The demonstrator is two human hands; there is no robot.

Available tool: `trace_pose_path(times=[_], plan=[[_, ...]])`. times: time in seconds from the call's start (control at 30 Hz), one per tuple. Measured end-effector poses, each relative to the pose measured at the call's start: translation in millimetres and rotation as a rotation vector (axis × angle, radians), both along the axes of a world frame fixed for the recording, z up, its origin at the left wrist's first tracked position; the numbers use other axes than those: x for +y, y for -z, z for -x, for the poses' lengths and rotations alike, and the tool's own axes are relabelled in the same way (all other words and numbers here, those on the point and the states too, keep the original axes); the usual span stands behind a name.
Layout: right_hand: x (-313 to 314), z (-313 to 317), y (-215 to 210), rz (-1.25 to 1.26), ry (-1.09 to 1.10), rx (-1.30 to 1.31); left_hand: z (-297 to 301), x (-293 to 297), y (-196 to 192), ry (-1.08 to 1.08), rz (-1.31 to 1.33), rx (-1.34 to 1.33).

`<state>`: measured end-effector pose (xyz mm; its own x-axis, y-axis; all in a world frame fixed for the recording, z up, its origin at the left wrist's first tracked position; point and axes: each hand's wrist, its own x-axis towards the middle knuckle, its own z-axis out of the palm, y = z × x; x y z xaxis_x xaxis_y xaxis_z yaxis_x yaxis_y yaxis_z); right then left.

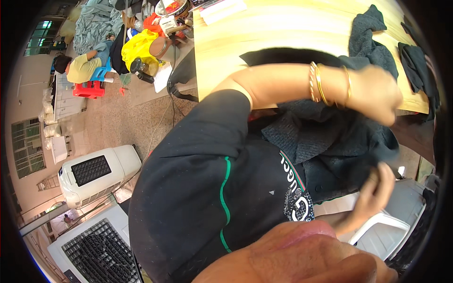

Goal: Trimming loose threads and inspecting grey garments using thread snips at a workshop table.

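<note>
The wooden table (pixel 283 28) fills the upper middle of the frame, pale and long, and it gives me a flat place for the cloth. My own black top takes the lower centre, because the camera looks straight down my body. At the lower left stand two white machines with dark grilles (pixel 96 172), on the floor beside me.

The dark grey garment (pixel 330 141) hangs in the right centre of the frame, between the table edge and my lap; part of it lies back on the table. I hold it up so that it falls open. My left hand (pixel 377 92), with gold bangles (pixel 318 85) at the wrist, is clenched around the upper part of the cloth. My right hand (pixel 373 195), lower right, pinches the bottom edge with bent fingers, though motion blur makes the grip not fully clear.

More dark pieces (pixel 415 66) lie at the upper right on the table. At the upper left, a person in a yellow shirt (pixel 82 68) sits on the floor.
</note>
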<state>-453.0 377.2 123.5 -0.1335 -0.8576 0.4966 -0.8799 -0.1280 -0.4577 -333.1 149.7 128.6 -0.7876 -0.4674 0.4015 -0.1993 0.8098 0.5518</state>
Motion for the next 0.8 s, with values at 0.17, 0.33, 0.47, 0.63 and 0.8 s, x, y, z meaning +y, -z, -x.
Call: trace_pose_path(times=[0.17, 0.33, 0.47, 0.63, 0.8], plan=[[-20.2, -39.7, 7.6, -0.209, -0.198, 0.244, 21.1, 55.7, 31.5, 0.332, -0.197, 0.007], [-13.8, -25.7, 6.1, 0.109, -0.115, 0.298, 13.2, 42.3, 33.3, 0.506, -0.522, -0.039], [-13.7, -17.0, 12.5, 0.155, -0.07, 0.295, 2.5, 38.1, 41.5, 0.531, -0.742, -0.013], [-10.5, -11.8, 14.6, 0.182, -0.006, 0.179, -3.0, 40.3, 49.6, 0.545, -0.77, 0.097], [-8.4, -1.6, 19.4, 0.159, 0.0, 0.109, -12.4, 49.5, 44.2, 0.447, -0.584, 0.273]])
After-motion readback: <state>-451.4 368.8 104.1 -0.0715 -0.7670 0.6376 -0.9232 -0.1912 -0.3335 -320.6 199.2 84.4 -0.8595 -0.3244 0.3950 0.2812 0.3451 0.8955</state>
